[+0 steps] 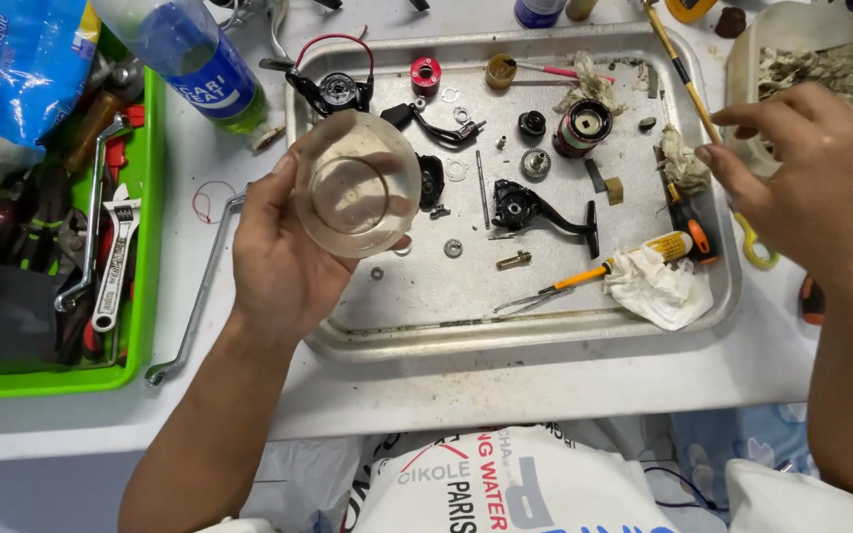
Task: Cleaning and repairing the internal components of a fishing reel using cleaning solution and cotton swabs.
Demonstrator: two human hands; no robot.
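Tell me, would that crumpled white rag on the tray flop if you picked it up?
Probably. The rag lies crumpled in soft folds on the tray, so it would likely droop. It looks thin, likely light. It wouldn't roll, unlike the spool.
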